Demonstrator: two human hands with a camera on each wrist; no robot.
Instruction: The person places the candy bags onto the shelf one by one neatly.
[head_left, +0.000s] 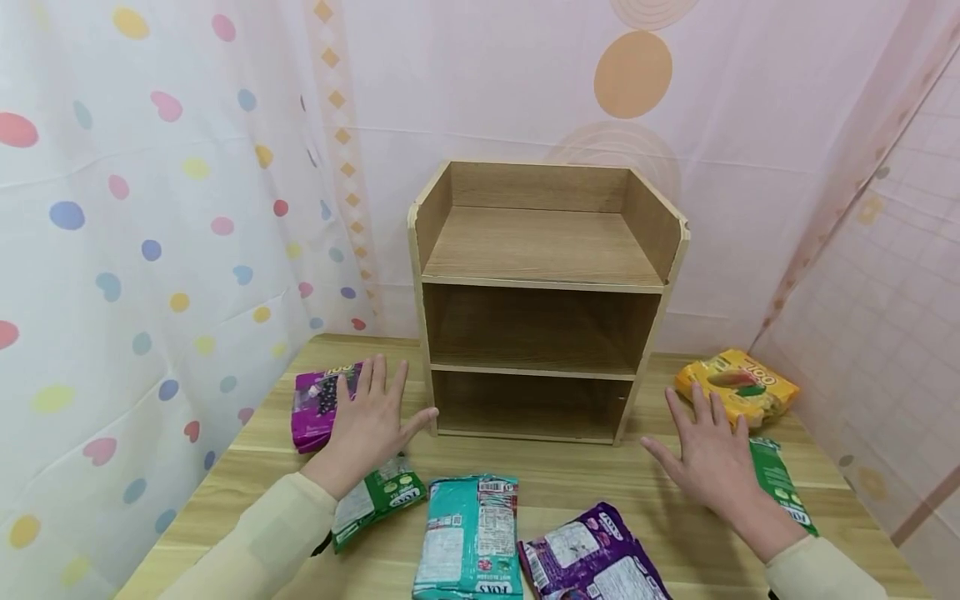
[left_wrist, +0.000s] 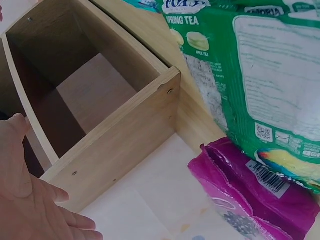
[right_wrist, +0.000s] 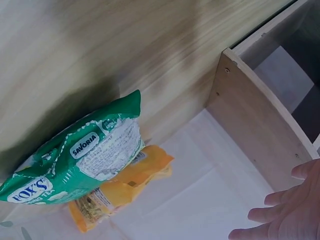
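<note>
My left hand [head_left: 367, 429] is spread with straight fingers above the table's left side, holding nothing. It overlaps a magenta candy bag [head_left: 311, 414] with a grape picture, and a green candy bag [head_left: 390, 492] lies below its wrist. On the right, my right hand [head_left: 708, 458] is likewise spread and holds nothing. Close beyond its fingertips lies a yellow mango candy bag [head_left: 738, 385]; a second green bag [head_left: 780, 483] is beside its wrist, partly hidden. Between the hands, toward the front, lie a teal bag [head_left: 453, 533] and a purple bag [head_left: 588, 558].
A wooden shelf unit [head_left: 543, 286] with a railed top and two bare compartments stands at the back middle of the wooden table [head_left: 570, 475]. Patterned curtains [head_left: 187, 208] hang behind and on both sides.
</note>
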